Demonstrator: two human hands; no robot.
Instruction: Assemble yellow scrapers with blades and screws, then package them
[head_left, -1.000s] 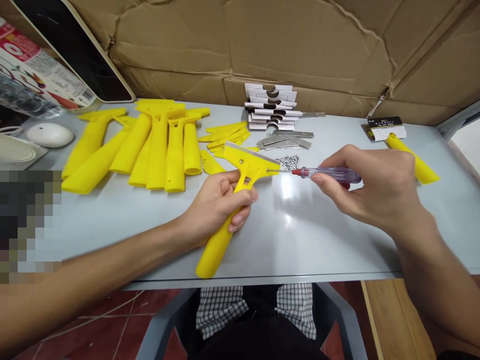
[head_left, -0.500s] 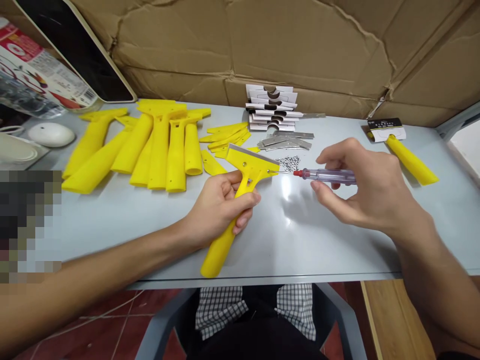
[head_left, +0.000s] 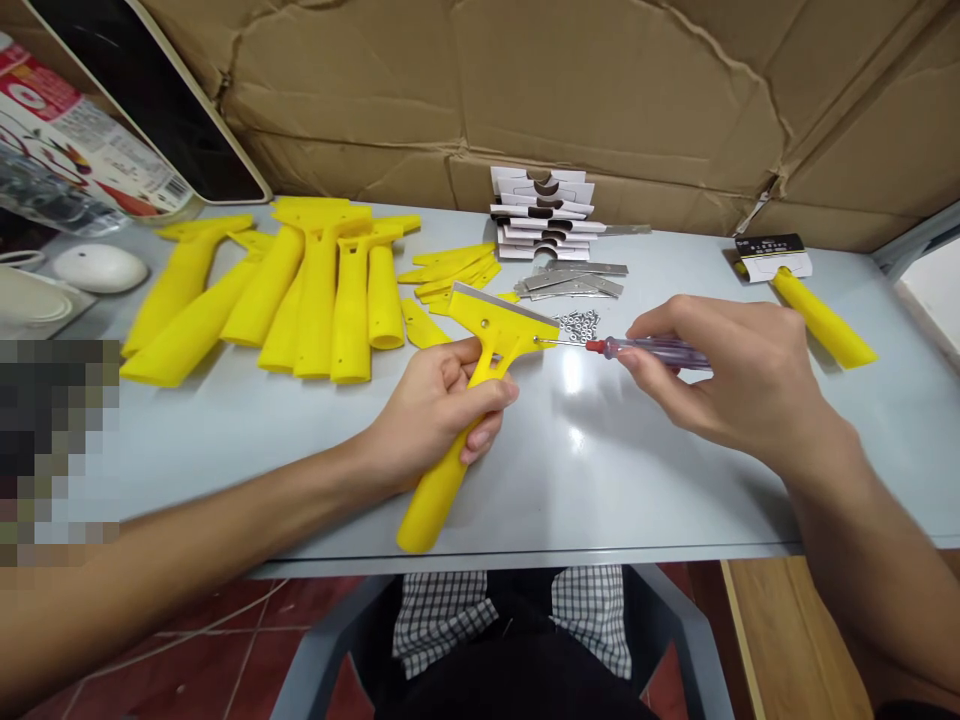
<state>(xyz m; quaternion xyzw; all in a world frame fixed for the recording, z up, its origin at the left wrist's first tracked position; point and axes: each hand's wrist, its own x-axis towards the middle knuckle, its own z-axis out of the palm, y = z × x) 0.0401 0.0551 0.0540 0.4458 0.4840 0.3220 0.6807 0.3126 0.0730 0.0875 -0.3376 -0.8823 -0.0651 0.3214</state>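
Note:
My left hand (head_left: 450,405) is wrapped round the neck of a yellow scraper (head_left: 435,500), whose wide head with a metal blade edge points up. My right hand (head_left: 720,385) grips a screwdriver (head_left: 660,351) with a clear purple handle and red collar. The screwdriver's thin shaft points left, and its tip is at the screw on the right side of the scraper head. Just behind the shaft lies a small pile of screws (head_left: 581,326). Metal blades (head_left: 574,281) and thin yellow plates (head_left: 454,270) lie farther back.
Several yellow scraper handles (head_left: 315,300) lie at the left. White-and-black cards (head_left: 544,215) are stacked by the cardboard (head_left: 600,90). A carded yellow scraper (head_left: 825,320) lies at the right. A white mouse (head_left: 101,268), a dark-screened device (head_left: 165,100) and a bottle (head_left: 75,140) stand far left.
The fingers of my right hand have closed more tightly round the screwdriver handle, and that hand has shifted slightly. The scraper in my left hand has moved very slightly left.

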